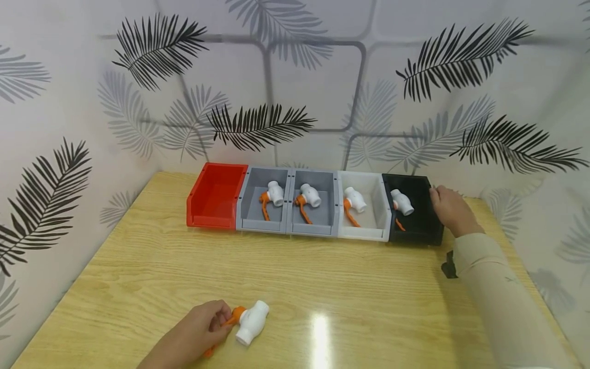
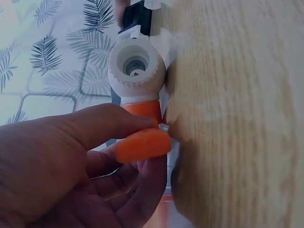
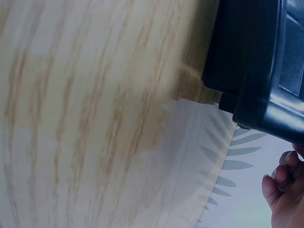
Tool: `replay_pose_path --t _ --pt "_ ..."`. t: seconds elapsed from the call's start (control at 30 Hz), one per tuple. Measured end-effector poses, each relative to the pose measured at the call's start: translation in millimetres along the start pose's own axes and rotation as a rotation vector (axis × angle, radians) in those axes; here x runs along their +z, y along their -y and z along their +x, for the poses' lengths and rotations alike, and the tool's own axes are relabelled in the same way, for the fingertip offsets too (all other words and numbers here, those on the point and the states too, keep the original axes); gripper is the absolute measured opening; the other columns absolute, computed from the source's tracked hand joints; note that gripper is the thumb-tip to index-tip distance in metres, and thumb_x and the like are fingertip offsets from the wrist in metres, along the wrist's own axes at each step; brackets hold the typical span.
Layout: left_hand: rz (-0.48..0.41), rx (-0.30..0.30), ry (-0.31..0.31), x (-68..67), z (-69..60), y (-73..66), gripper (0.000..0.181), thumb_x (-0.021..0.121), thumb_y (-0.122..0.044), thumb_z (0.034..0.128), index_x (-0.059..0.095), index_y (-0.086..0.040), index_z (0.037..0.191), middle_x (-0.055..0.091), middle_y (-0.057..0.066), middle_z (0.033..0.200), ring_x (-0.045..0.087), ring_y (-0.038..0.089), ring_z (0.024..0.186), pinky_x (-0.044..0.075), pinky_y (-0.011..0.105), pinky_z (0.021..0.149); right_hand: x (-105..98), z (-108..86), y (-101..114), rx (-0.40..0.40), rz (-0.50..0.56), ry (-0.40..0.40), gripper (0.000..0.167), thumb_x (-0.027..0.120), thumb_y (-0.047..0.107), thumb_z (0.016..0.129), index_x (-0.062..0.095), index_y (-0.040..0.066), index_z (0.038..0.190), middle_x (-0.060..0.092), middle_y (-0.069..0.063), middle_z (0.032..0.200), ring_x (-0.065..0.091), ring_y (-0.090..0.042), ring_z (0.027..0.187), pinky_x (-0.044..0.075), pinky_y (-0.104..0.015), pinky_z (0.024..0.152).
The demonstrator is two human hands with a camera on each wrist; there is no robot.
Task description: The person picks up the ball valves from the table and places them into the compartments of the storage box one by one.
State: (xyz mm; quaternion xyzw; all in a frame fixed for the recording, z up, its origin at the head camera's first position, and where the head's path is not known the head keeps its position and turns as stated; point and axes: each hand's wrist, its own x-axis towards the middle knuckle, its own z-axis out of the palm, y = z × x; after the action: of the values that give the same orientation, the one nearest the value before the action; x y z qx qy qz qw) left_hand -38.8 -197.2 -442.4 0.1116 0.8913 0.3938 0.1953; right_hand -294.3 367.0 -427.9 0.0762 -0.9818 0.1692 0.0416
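Observation:
Near the table's front edge my left hand (image 1: 195, 330) pinches the orange handle of a white ball valve (image 1: 252, 323). In the left wrist view the thumb and fingers close around the orange handle (image 2: 142, 145), and the valve's open round end (image 2: 135, 64) faces the camera. At the far right my right hand (image 1: 454, 209) grips the right rim of a black bin (image 1: 421, 236). Its curled fingers (image 3: 282, 175) show beside the bin's corner in the right wrist view; part of the hand is cut off there. Inside the black bin lies another white valve (image 1: 402, 202) with an orange handle.
Joined in a row with the black bin are a red bin (image 1: 212, 221), two grey bins (image 1: 262, 225) (image 1: 311, 228) and a white bin (image 1: 364, 233). One similar valve lies in each grey and white bin. A small black object (image 1: 449, 266) lies by the right sleeve. Leaf-patterned walls enclose the table.

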Motion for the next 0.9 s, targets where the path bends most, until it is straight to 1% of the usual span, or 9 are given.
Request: replay_pose_path --t 0.2,0.3,0.47,0.6,0.67,0.77,0.9 --pt "0.007 0.001 0.014 -0.8 0.5 1.1 0.014 0.067 -0.018 0.0846 0.06 -0.008 0.093 0.053 -0.004 0.075 0.048 0.009 0.064 0.043 0.024 0.055 2.0 1.1 -2.7 -0.002 -0.001 -0.003 0.047 0.02 0.031 0.102 0.046 -0.006 0.09 0.049 -0.023 0.082 0.05 -0.041 0.077 0.035 -0.05 0.067" --pt "0.011 0.01 0.012 -0.7 1.1 1.4 0.013 0.067 -0.018 0.0844 0.06 -0.009 0.091 0.054 -0.005 0.074 0.049 0.009 0.063 0.043 0.024 0.055 2.5 1.2 -3.6 0.0 0.0 0.0 0.048 0.019 0.032 0.102 0.046 -0.006 0.09 0.049 -0.022 0.082 0.05 -0.04 0.077 0.035 -0.05 0.066" --pt "0.009 0.005 0.001 -0.1 1.6 2.4 0.01 0.065 -0.015 0.0846 0.059 -0.009 0.09 0.053 -0.005 0.072 0.049 0.009 0.062 0.044 0.024 0.054 2.4 0.9 -4.0 0.005 0.003 -0.001 0.048 0.019 0.033 0.101 0.046 -0.006 0.092 0.05 -0.024 0.084 0.05 -0.041 0.078 0.035 -0.051 0.067" --pt "0.003 -0.007 -0.024 0.1 1.4 1.8 0.007 0.064 -0.011 0.0842 0.059 -0.01 0.089 0.054 -0.005 0.072 0.049 0.009 0.063 0.044 0.024 0.055 1.0 0.6 -2.9 0.002 0.007 -0.001 0.048 0.019 0.032 0.102 0.046 -0.007 0.092 0.05 -0.025 0.085 0.05 -0.043 0.08 0.035 -0.052 0.069" --pt "0.005 0.004 -0.041 -0.2 0.8 1.1 0.007 0.064 -0.01 0.0843 0.059 -0.01 0.088 0.054 -0.005 0.073 0.049 0.009 0.064 0.044 0.024 0.055 0.6 0.0 -1.9 0.004 0.008 -0.003 0.047 0.019 0.032 0.102 0.046 -0.006 0.092 0.05 -0.025 0.084 0.05 -0.043 0.079 0.035 -0.052 0.068" --pt "0.015 0.021 -0.065 -1.2 -0.4 0.5 0.006 0.064 -0.012 0.0852 0.058 -0.011 0.086 0.053 -0.006 0.072 0.049 0.007 0.063 0.044 0.024 0.054 0.6 -0.4 -1.7 0.004 0.006 -0.004 0.047 0.019 0.032 0.102 0.045 -0.006 0.09 0.049 -0.023 0.082 0.05 -0.042 0.077 0.035 -0.051 0.067" --pt "0.032 0.008 -0.102 -5.4 -2.3 -2.9 0.006 0.064 -0.015 0.0863 0.058 -0.013 0.085 0.053 -0.006 0.071 0.049 0.007 0.063 0.044 0.023 0.054 1.4 -0.9 -1.7 -0.004 0.003 -0.011 0.046 0.019 0.031 0.102 0.045 -0.005 0.089 0.049 -0.022 0.079 0.05 -0.041 0.075 0.035 -0.05 0.065"
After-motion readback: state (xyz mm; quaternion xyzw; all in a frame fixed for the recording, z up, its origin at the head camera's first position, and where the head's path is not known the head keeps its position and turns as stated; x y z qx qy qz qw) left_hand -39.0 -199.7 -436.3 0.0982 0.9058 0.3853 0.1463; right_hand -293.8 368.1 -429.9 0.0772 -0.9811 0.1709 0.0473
